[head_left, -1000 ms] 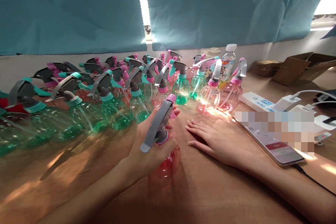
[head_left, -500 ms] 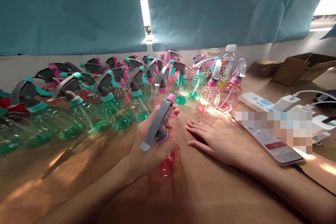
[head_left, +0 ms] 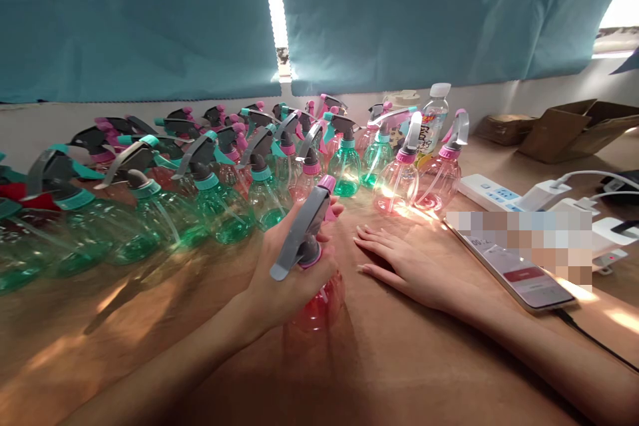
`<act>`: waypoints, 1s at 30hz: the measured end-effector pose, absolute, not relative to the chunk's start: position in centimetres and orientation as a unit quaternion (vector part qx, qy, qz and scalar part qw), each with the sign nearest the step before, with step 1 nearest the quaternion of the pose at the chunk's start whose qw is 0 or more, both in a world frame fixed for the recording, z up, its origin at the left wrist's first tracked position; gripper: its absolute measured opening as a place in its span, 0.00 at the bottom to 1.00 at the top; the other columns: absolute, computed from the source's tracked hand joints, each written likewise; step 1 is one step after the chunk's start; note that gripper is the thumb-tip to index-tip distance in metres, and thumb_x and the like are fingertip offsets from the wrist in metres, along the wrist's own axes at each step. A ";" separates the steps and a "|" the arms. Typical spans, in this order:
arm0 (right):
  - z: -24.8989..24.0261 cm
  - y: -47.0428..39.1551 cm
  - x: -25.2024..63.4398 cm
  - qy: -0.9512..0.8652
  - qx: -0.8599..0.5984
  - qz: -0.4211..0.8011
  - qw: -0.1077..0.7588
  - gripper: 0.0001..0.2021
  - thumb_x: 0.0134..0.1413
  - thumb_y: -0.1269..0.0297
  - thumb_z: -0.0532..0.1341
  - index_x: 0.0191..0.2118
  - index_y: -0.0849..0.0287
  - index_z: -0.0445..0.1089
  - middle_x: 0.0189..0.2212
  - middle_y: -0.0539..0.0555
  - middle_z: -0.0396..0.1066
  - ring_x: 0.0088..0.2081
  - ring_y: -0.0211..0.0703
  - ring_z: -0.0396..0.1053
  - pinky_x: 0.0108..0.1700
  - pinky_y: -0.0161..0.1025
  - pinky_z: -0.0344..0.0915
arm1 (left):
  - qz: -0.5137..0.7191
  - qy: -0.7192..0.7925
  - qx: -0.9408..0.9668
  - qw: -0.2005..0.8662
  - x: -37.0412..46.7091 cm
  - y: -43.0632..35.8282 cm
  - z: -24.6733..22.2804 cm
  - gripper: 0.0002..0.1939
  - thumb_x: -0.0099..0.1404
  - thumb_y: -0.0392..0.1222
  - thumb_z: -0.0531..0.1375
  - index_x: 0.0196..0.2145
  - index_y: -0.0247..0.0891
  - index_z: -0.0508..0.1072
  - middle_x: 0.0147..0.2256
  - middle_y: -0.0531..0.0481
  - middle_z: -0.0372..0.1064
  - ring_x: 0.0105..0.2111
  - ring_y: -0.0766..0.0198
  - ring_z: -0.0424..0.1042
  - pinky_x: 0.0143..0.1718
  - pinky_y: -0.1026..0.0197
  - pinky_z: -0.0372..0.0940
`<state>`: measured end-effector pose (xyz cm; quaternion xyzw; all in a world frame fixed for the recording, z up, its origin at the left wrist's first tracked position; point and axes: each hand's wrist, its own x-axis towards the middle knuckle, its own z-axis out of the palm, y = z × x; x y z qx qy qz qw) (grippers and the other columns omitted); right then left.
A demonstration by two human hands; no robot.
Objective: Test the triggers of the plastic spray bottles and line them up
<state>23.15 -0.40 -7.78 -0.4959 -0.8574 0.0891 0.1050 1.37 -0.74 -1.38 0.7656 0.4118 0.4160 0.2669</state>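
My left hand [head_left: 289, 279] is wrapped round the neck of a red spray bottle [head_left: 322, 306] with a grey and pink spray head, standing upright near the middle of the table. Flat on the table to the right of that bottle lies my right hand [head_left: 399, 263], fingers a little spread and holding nothing. Behind my left hand are several green spray bottles [head_left: 227, 216] and pink ones. Two pink spray bottles, one of them [head_left: 397, 186] nearer the middle, stand beyond my right hand.
On the right, a phone [head_left: 514, 266] with a cable lies beside a white power strip [head_left: 489, 192] with chargers plugged in. An open cardboard box [head_left: 559, 133] sits at the back right. A labelled clear bottle [head_left: 435, 120] stands behind the pink bottles. The table [head_left: 399, 373] is brown.
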 end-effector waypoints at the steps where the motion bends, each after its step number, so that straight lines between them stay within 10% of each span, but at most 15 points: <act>1: -8.0 -0.4 23.2 -0.857 -0.495 0.091 0.109 0.26 0.65 0.52 0.53 0.62 0.63 0.63 0.64 0.59 0.57 0.64 0.55 0.56 0.64 0.54 0.55 | 0.416 0.413 0.765 0.267 1.4 -0.7 -1.4 0.20 0.58 0.36 0.55 0.49 0.44 0.70 0.37 0.49 0.74 0.34 0.60 0.74 0.36 0.59 0.73; 15: -9.9 0.2 23.7 -0.850 -0.477 0.139 0.173 0.27 0.65 0.49 0.52 0.63 0.60 0.62 0.64 0.58 0.57 0.65 0.53 0.54 0.65 0.53 0.54 | 0.411 0.405 0.769 0.274 1.3 -0.7 -1.3 0.05 0.54 0.34 0.55 0.25 0.42 0.69 0.31 0.51 0.74 0.32 0.61 0.74 0.38 0.57 0.72; 30: -9.5 0.1 23.7 -0.851 -0.480 0.126 0.172 0.25 0.65 0.50 0.52 0.62 0.57 0.63 0.63 0.57 0.58 0.64 0.53 0.55 0.64 0.55 0.55 | 0.391 0.401 0.775 0.293 1.3 -0.3 -0.7 0.14 0.51 0.33 0.55 0.38 0.39 0.67 0.27 0.55 0.65 0.21 0.69 0.63 0.24 0.63 0.63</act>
